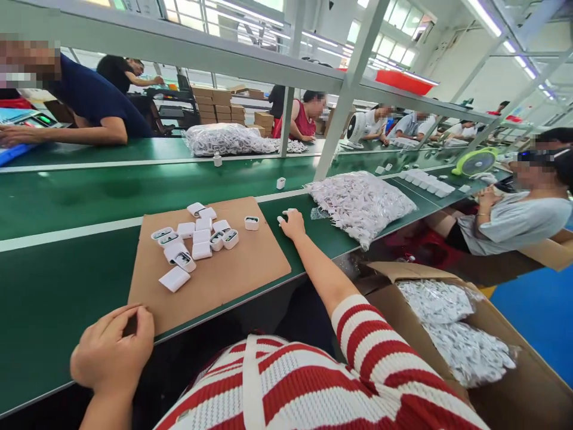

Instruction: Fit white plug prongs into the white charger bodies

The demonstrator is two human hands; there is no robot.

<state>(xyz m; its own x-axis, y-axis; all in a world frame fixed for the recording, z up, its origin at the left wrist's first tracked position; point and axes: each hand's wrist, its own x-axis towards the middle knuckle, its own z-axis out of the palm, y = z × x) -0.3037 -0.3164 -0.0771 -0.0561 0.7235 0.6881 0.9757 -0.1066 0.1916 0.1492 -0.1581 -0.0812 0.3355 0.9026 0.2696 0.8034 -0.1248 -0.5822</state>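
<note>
Near the lower left corner of a brown cardboard sheet (233, 275), my left hand (111, 349) is closed, thumb and forefinger meeting; anything inside it is hidden. My right hand (294, 226) reaches past the sheet's right edge onto the green table, fingers apart, with white tips that look like finger covers. I see nothing held in it. Several small white plastic cases (202, 235) lie grouped on the cardboard, some showing dark open ends. One separate case (252, 223) stands to their right. Beyond my right hand, another white case (280, 183) sits on the green belt.
A clear bag of white parts (362, 203) lies right of my right hand. Below it stands a carton (514, 358) with more bagged parts. Another bag (228, 140) lies across the belt (111, 191). A slanted frame post (340, 113) rises ahead. Co-workers sit opposite and at right.
</note>
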